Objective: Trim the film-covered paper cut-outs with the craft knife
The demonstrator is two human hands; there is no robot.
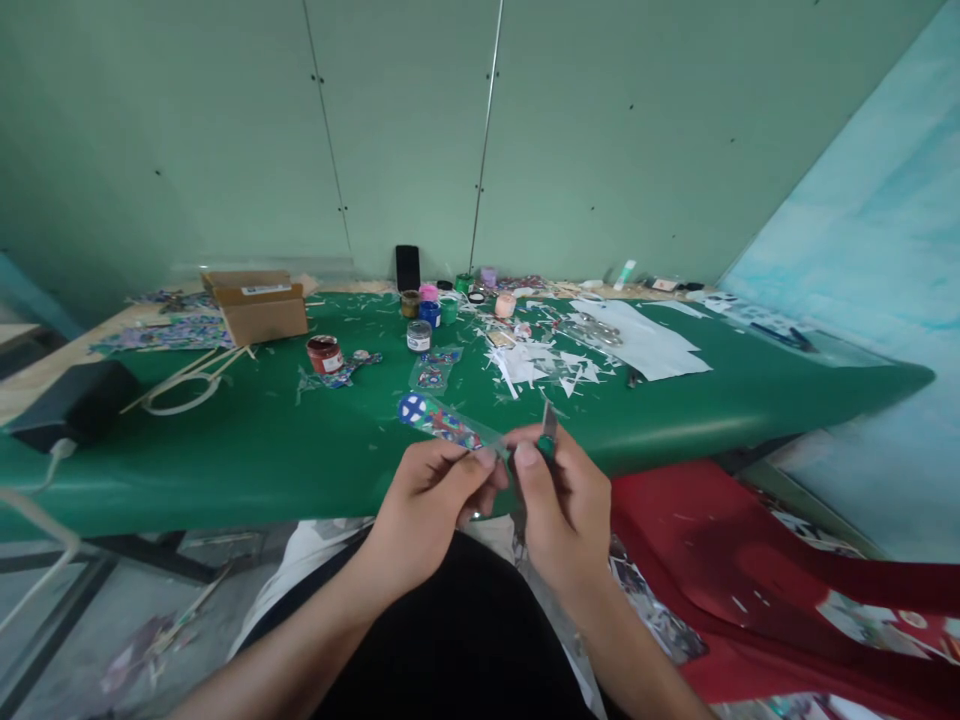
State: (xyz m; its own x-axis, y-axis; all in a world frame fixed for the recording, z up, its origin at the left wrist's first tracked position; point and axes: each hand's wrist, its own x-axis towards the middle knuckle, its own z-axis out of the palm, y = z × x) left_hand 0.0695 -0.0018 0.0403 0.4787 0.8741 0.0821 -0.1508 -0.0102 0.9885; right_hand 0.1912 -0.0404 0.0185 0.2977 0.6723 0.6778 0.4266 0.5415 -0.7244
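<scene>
Soft, slightly dim light leaves a pale sheen on the green surface [360, 430] (mostly along its right front edge); wide-angle distortion stretches the margins; fine detail blurs.

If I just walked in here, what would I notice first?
Probably the big green table, stretching across the middle. At its near edge, the left hand holds a colourful strip and the right hand a small knife. Then the bright red chair, at the lower right.

green panelled wall [405, 130] | mottled blue wall [885, 280] right | green-covered table [337, 440] | red chair [682, 530] | grey floor [90, 690]
</scene>
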